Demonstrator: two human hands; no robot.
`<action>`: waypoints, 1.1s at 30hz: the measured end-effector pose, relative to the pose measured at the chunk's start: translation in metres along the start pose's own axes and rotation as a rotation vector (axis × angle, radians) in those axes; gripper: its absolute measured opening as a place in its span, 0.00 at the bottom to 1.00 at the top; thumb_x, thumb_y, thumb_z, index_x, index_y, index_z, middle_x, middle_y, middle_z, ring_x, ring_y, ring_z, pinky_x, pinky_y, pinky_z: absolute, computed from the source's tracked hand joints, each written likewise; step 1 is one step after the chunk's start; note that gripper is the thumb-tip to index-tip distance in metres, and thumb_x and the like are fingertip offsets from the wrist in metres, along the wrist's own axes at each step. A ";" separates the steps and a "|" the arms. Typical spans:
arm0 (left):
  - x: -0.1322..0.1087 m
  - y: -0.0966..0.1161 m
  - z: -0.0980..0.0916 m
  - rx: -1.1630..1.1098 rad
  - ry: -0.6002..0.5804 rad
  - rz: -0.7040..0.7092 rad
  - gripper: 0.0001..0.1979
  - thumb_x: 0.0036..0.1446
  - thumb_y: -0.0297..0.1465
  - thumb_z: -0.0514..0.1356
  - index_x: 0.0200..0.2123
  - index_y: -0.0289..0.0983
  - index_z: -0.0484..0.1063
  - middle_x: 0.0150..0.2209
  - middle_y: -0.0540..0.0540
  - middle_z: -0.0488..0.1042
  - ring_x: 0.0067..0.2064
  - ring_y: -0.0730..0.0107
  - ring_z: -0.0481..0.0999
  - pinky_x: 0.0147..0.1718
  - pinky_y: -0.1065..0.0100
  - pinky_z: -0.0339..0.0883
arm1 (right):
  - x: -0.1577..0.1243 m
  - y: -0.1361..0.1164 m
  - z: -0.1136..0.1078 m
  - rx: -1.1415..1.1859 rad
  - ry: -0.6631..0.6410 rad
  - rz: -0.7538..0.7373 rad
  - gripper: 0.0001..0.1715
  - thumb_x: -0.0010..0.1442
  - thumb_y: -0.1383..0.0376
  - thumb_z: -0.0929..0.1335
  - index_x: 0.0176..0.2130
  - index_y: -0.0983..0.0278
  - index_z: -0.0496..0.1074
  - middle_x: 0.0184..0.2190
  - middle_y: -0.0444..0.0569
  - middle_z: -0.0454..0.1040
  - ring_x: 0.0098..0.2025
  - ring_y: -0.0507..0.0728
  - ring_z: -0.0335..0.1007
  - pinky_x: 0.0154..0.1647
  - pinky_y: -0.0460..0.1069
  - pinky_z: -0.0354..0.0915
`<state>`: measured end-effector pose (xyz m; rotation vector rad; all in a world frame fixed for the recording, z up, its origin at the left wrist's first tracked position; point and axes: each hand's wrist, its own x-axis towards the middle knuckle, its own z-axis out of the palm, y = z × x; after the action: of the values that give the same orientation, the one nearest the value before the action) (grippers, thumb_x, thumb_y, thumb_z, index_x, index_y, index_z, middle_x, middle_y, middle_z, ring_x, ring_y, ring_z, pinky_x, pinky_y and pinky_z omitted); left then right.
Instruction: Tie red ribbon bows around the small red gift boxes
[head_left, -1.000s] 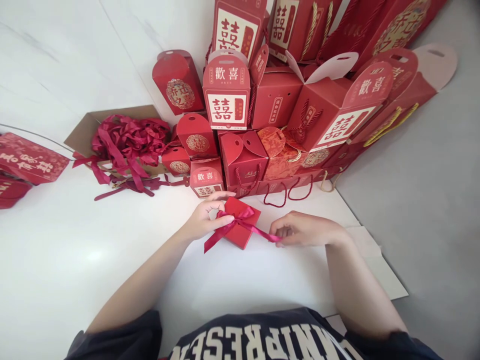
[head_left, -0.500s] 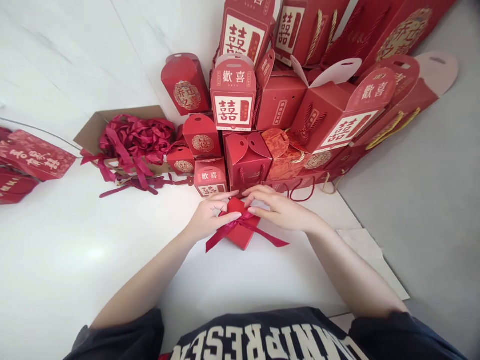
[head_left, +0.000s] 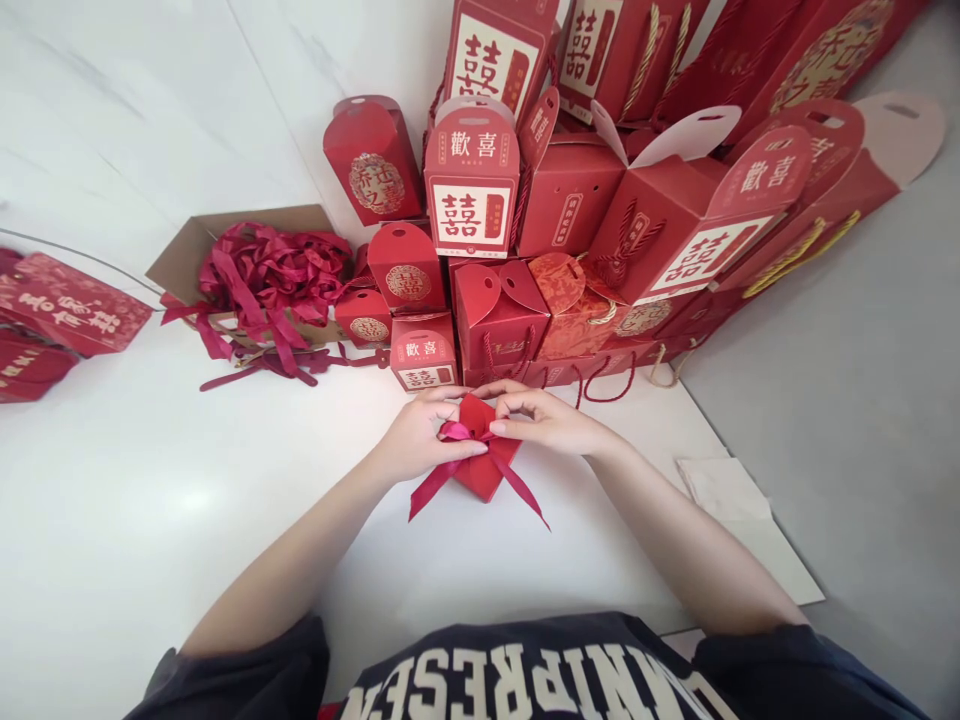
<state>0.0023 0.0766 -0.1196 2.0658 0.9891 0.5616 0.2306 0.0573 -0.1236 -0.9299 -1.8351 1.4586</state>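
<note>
A small flat red box (head_left: 480, 475) lies on the white table (head_left: 150, 500) just in front of me. A dark pink ribbon (head_left: 469, 436) is tied across its top, and two loose tails trail toward me. My left hand (head_left: 417, 435) pinches the ribbon at the knot from the left. From the right, my right hand (head_left: 546, 420) pinches the same ribbon, fingertips almost touching the left hand's. Both hands rest on the box.
A pile of red gift boxes and bags (head_left: 570, 210) stands right behind the small box. A cardboard tray of loose red ribbons (head_left: 262, 275) lies at the back left. Flat red packets (head_left: 64, 310) sit at the far left. A white paper sheet (head_left: 724, 490) lies at the right table edge.
My right hand let go of the ribbon tail it was pulling out to the right and came in to the knot. The right tail now hangs loose toward me.
</note>
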 end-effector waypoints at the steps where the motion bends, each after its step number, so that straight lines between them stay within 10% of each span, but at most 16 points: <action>1: 0.000 0.000 0.000 -0.001 -0.007 0.004 0.14 0.47 0.42 0.68 0.24 0.38 0.74 0.53 0.43 0.72 0.53 0.56 0.72 0.54 0.55 0.65 | 0.001 0.003 0.002 0.014 0.027 -0.007 0.15 0.62 0.56 0.68 0.28 0.63 0.69 0.55 0.52 0.66 0.61 0.60 0.61 0.62 0.58 0.55; 33: 0.001 -0.013 -0.016 -0.052 -0.085 0.030 0.16 0.41 0.42 0.71 0.22 0.37 0.71 0.56 0.44 0.69 0.56 0.56 0.70 0.58 0.55 0.61 | -0.004 0.014 0.008 -0.054 0.083 -0.089 0.15 0.65 0.58 0.66 0.28 0.63 0.67 0.56 0.50 0.64 0.60 0.57 0.62 0.63 0.56 0.54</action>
<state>-0.0137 0.0895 -0.1197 2.0439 0.8861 0.5056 0.2281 0.0517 -0.1391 -0.9097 -1.8385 1.3037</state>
